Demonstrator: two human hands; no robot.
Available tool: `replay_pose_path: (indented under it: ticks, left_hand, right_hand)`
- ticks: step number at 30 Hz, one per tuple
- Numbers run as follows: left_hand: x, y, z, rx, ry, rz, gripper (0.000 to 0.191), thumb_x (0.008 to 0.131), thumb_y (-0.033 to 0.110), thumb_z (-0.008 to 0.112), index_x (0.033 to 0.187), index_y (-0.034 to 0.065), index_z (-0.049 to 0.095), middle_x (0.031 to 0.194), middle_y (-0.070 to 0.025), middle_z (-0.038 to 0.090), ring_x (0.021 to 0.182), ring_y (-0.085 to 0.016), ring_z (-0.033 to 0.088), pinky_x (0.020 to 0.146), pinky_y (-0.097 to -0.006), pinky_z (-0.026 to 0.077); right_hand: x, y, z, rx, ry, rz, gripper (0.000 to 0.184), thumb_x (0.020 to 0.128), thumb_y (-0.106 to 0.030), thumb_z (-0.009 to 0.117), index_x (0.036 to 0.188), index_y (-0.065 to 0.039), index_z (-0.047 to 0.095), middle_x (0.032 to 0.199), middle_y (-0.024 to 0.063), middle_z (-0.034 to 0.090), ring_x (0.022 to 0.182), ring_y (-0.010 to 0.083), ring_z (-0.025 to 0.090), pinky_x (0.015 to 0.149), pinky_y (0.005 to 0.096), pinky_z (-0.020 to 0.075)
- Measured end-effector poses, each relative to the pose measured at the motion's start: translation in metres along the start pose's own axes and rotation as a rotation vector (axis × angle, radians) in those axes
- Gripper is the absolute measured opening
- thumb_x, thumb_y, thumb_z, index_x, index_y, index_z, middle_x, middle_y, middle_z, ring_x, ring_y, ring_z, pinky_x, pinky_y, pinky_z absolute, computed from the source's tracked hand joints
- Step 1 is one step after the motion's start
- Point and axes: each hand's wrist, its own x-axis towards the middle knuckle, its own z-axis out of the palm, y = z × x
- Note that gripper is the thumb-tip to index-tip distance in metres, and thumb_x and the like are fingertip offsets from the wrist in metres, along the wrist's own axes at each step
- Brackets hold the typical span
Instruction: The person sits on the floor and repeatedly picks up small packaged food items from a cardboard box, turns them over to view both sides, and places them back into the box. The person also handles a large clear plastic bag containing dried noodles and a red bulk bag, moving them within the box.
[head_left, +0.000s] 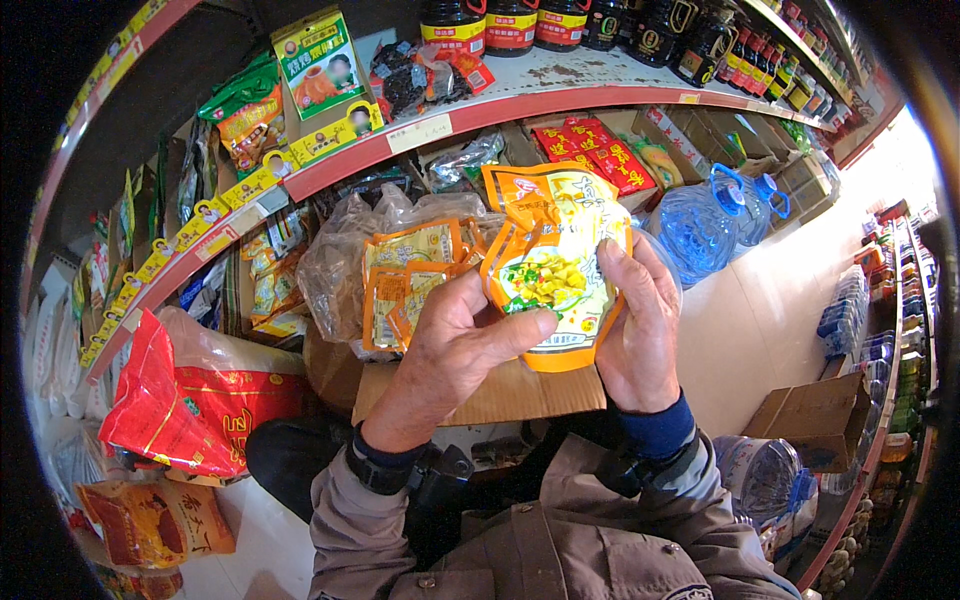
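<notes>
Both my hands hold an orange-and-yellow plastic food pouch (559, 255), its printed front facing me. The picture on it shows chopped yellow pickles or vegetables. My left hand (465, 330) grips the lower left edge, the thumb lying across the front. On the right edge, my right hand (646, 315) presses its thumb near the upper side. Behind my left hand, several similar orange pouches (412, 251) lie in a clear plastic bag (330, 277). Under the hands is a cardboard box flap (480, 394). The fingers behind the pouch are hidden.
A store shelf (540, 101) with a red edge curves ahead, bearing dark sauce bottles (512, 28). Large blue water jugs (694, 225) stand on the floor to the right, near an open carton (814, 420). A red sack (217, 405) sits at my left.
</notes>
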Motion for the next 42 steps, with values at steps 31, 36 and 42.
replay_pose_path:
  ticks: [31,36,42]
  left_hand:
    - [-0.001,-0.005,-0.005,0.073,-0.013,0.023,0.035,0.095,0.014,0.067,0.125,-0.0031,0.060,0.117,-0.0058,0.068,0.104,-0.010,0.063,0.092,-0.0290,0.051]
    - [0.006,-0.007,-0.004,-0.038,0.018,0.071,0.037,0.098,0.015,0.064,0.130,-0.0021,0.056,0.119,-0.0051,0.065,0.107,-0.009,0.060,0.092,-0.0269,0.050]
    - [0.010,-0.016,-0.006,-0.079,0.059,0.103,0.037,0.097,0.017,0.065,0.129,-0.0003,0.058,0.116,-0.0037,0.067,0.102,-0.010,0.063,0.090,-0.0277,0.052]
  right_hand:
    - [0.002,0.005,-0.001,0.050,0.023,0.091,0.021,0.100,-0.014,0.058,0.116,0.000,0.058,0.112,0.0097,0.069,0.100,0.0147,0.067,0.091,0.0317,0.0543]
    - [0.004,0.004,-0.006,-0.053,0.038,0.019,0.021,0.099,-0.011,0.059,0.117,0.001,0.059,0.115,0.0099,0.068,0.102,0.0153,0.067,0.092,0.0311,0.0533]
    - [-0.004,0.009,-0.002,-0.170,-0.053,-0.004,0.026,0.100,-0.012,0.060,0.122,0.000,0.058,0.118,0.0106,0.068,0.107,0.0171,0.065,0.095,0.0329,0.0512]
